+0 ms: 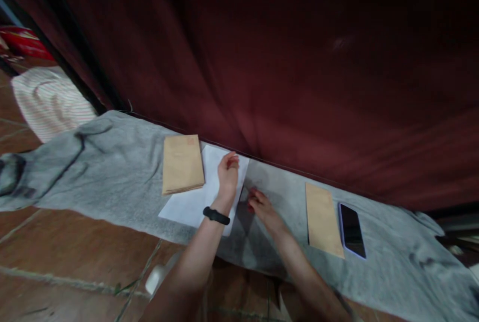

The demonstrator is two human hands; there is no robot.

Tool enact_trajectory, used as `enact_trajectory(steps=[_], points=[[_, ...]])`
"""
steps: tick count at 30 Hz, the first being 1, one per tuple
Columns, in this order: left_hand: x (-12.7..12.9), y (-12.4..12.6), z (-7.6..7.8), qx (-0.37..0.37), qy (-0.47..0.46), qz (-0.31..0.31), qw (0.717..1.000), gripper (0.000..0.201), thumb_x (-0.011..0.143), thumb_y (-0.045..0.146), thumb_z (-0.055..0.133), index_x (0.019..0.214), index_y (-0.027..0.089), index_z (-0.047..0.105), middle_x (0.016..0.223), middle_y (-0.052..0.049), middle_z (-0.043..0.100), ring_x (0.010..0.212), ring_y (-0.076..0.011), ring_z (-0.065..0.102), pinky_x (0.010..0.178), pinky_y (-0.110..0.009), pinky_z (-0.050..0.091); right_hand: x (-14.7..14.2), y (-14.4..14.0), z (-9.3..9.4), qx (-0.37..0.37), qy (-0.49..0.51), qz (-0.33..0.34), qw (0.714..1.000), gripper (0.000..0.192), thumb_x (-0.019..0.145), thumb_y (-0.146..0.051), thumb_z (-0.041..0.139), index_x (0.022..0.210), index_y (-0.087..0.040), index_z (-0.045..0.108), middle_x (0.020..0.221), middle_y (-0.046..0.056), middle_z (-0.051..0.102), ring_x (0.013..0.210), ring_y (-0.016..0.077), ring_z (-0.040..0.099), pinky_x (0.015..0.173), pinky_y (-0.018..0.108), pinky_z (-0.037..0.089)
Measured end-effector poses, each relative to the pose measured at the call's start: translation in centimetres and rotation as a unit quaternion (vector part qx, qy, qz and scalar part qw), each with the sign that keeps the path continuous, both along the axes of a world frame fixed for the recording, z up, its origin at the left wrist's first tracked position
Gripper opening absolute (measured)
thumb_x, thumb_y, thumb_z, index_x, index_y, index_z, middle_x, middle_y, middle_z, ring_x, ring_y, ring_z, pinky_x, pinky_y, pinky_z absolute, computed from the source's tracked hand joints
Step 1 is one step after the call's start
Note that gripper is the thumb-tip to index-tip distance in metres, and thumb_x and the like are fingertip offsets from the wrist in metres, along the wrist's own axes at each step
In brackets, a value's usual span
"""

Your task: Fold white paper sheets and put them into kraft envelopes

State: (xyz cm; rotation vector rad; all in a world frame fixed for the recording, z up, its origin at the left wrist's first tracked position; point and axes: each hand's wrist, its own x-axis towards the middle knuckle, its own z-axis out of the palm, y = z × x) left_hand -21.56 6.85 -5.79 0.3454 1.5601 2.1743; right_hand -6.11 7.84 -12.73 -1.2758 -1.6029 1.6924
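My left hand (228, 168), with a black band (216, 215) on its wrist, is over the white paper sheets (187, 208). Its fingers are curled in; whatever they hold, if anything, is hidden. Just right of the paper's edge, my right hand (259, 204) has its thumb and fingertips drawn together above the grey cloth. Anything between those fingertips is too small to make out. A stack of brown envelopes (183, 163) lies partly on the paper, left of my left hand. Farther right, a single brown envelope (324, 220) lies flat on the cloth.
A phone with a purple edge (352, 231) lies beside the single envelope. Grey cloth (123, 172) runs in a long strip along a dark red curtain (262, 63). Brown floor tiles (75, 257) show in front. Striped fabric (52, 100) is at the far left.
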Motion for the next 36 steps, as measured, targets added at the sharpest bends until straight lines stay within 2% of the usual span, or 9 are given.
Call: enact_trajectory(steps=[4, 9, 16, 20, 24, 29, 31, 33, 36], points=[[-4.2, -2.2, 0.9, 0.066, -0.051, 0.075, 0.994, 0.026, 0.071, 0.022, 0.067, 0.097, 0.020, 0.066, 0.090, -0.001, 0.072, 0.083, -0.0136, 0.067, 0.079, -0.028, 0.052, -3.0, -0.3, -1.0, 0.010, -0.027, -0.006, 1.000, 0.043, 0.074, -0.022, 0.057, 0.113, -0.025, 0.074, 0.108, 0.007, 0.068, 0.079, 0.0195, 0.065, 0.061, 0.030, 0.055], [-6.2, -3.9, 1.6, 0.086, -0.062, 0.094, 0.990, 0.028, 0.066, 0.023, 0.072, 0.094, 0.020, 0.067, 0.087, 0.000, 0.071, 0.080, -0.0117, 0.066, 0.075, -0.025, 0.049, -4.0, -1.0, -0.6, 0.012, -0.022, 0.014, 1.000, 0.034, 0.075, -0.021, 0.053, 0.102, -0.023, 0.075, 0.101, 0.007, 0.067, 0.077, 0.0199, 0.064, 0.065, 0.032, 0.054], [-7.0, -4.7, 1.9, 0.092, -0.082, 0.078, 0.989, 0.028, 0.062, 0.022, 0.073, 0.090, 0.019, 0.070, 0.084, -0.001, 0.072, 0.078, -0.0117, 0.066, 0.074, -0.024, 0.048, -4.1, -2.1, 1.6, -0.018, 0.042, 0.001, 0.999, 0.032, 0.070, -0.023, 0.058, 0.095, -0.024, 0.076, 0.099, 0.005, 0.068, 0.081, 0.0196, 0.063, 0.069, 0.031, 0.053], [-7.4, -5.1, 2.0, 0.094, -0.084, 0.080, 0.989, 0.026, 0.061, 0.023, 0.074, 0.087, 0.019, 0.071, 0.083, -0.001, 0.071, 0.077, -0.0122, 0.065, 0.072, -0.024, 0.048, -4.4, -2.6, 1.8, -0.024, 0.047, -0.030, 0.998, 0.031, 0.069, -0.026, 0.063, 0.098, -0.024, 0.076, 0.103, 0.005, 0.069, 0.085, 0.0199, 0.065, 0.073, 0.032, 0.053], [-7.3, -5.2, 2.0, 0.103, -0.088, 0.079, 0.988, 0.024, 0.062, 0.024, 0.075, 0.085, 0.020, 0.070, 0.082, -0.001, 0.071, 0.077, -0.0124, 0.065, 0.073, -0.025, 0.047, -4.7, -3.0, 1.7, -0.076, 0.092, -0.075, 0.990, 0.037, 0.065, -0.031, 0.069, 0.101, -0.022, 0.073, 0.090, 0.004, 0.072, 0.077, 0.0201, 0.066, 0.069, 0.032, 0.052], [-7.0, -5.1, 2.0, 0.103, -0.094, 0.076, 0.987, 0.024, 0.062, 0.024, 0.074, 0.086, 0.021, 0.070, 0.085, -0.001, 0.072, 0.078, -0.0127, 0.066, 0.075, -0.026, 0.048, -4.9, -3.2, 2.0, -0.100, 0.117, -0.085, 0.984, 0.052, 0.067, -0.042, 0.075, 0.114, -0.022, 0.069, 0.084, 0.002, 0.075, 0.072, 0.0206, 0.068, 0.065, 0.031, 0.051], [-6.8, -5.0, 2.1, 0.100, -0.092, 0.070, 0.988, 0.024, 0.063, 0.025, 0.074, 0.086, 0.021, 0.069, 0.086, -0.001, 0.072, 0.079, -0.0128, 0.066, 0.076, -0.026, 0.049, -5.0, -3.2, 1.9, -0.078, 0.098, -0.077, 0.989, 0.056, 0.068, -0.042, 0.073, 0.120, -0.023, 0.066, 0.084, 0.001, 0.075, 0.072, 0.0201, 0.067, 0.064, 0.030, 0.051], [-6.5, -4.9, 2.2, 0.097, -0.093, 0.064, 0.989, 0.024, 0.063, 0.026, 0.073, 0.086, 0.021, 0.069, 0.085, -0.001, 0.071, 0.079, -0.0127, 0.066, 0.077, -0.027, 0.049, -5.3, -3.1, 1.6, -0.038, 0.063, -0.048, 0.996, 0.046, 0.069, -0.039, 0.069, 0.112, -0.024, 0.069, 0.082, -0.001, 0.073, 0.072, 0.0193, 0.066, 0.063, 0.028, 0.050], [-5.9, -4.7, 2.4, 0.082, -0.089, 0.042, 0.992, 0.023, 0.064, 0.027, 0.072, 0.086, 0.020, 0.068, 0.085, -0.001, 0.072, 0.079, -0.0134, 0.067, 0.078, -0.028, 0.049, -5.5, -2.7, 1.1, 0.000, 0.011, -0.013, 1.000, 0.022, 0.071, -0.037, 0.061, 0.086, -0.025, 0.070, 0.075, -0.001, 0.070, 0.068, 0.0184, 0.063, 0.058, 0.027, 0.047]])
